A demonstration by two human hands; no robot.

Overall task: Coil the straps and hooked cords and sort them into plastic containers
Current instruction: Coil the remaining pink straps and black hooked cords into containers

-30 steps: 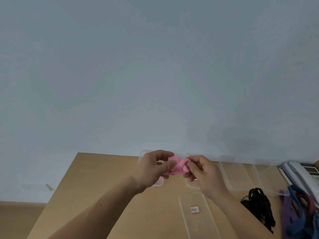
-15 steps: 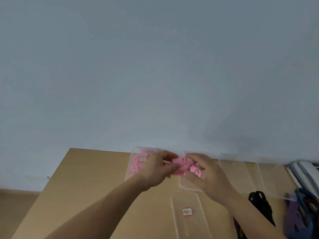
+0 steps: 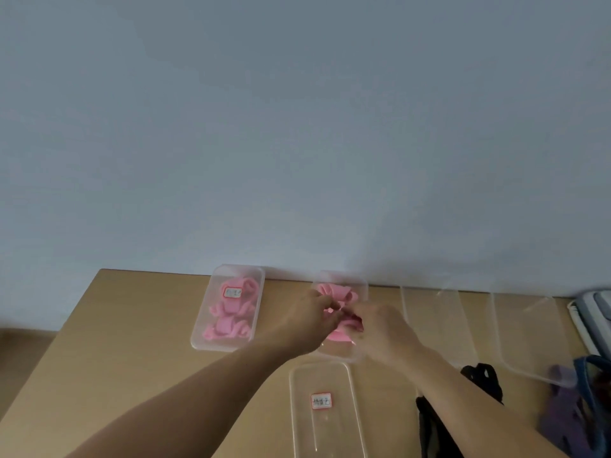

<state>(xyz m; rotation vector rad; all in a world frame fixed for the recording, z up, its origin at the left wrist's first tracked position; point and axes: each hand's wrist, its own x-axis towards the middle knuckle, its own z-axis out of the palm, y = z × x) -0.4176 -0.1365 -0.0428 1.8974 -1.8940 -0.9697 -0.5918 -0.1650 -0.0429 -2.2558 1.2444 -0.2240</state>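
I see my left hand (image 3: 307,317) and right hand (image 3: 380,328) meeting over an open clear plastic container (image 3: 340,285), both sets of fingers pinched shut on a folded pink strap (image 3: 344,320) that sits between them, low inside that container. Beyond the fingertips more pink strap lies in the same container, close to the counter's far edge and the wall. Left of my left fingers stands a lidded clear container of coiled pink straps (image 3: 228,309), with bare light wooden counter (image 3: 132,342) further left, open room up to the counter's left edge. Nearer me than the fingers lies a clear lid with a red-bordered label (image 3: 325,411); its writing is too blurred to read. Right of my right fingers two empty clear containers (image 3: 439,325) stand side by side. Black cords (image 3: 482,378) are partly hidden behind my right forearm, and purple and blue straps (image 3: 568,414) are cut off at the right edge. A plain pale grey-blue wall (image 3: 297,127) fills most of the view.
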